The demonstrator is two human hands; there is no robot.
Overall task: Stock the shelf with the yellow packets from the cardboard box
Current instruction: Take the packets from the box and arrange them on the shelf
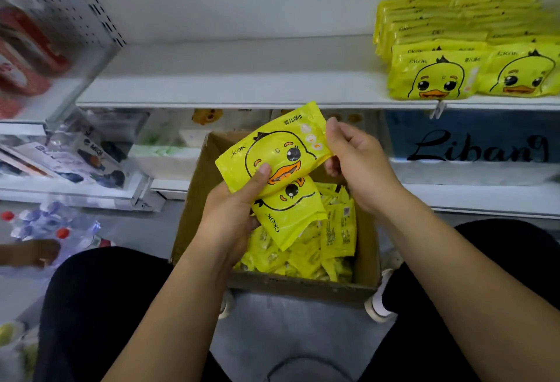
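Note:
Above the open cardboard box (pixel 194 199) I hold two yellow duck-face packets. The upper packet (pixel 278 145) is gripped at its lower left by my left hand (pixel 236 208), thumb on its face, and pinched at its right end by my right hand (pixel 354 163). The lower packet (pixel 291 212) sits under it in my left hand. Several more yellow packets (pixel 327 242) lie loose in the box. On the white shelf (pixel 230 78) at the upper right stand stacked yellow packets (pixel 454 48).
The box stands on the floor between my knees, against the shelving unit. A lower shelf holds a blue "Libang" pack (pixel 472 142) at right and wrapped goods (pixel 75 154) at left. Water bottles (pixel 51 224) lie on the floor at left. Red items (pixel 27 51) fill the left rack.

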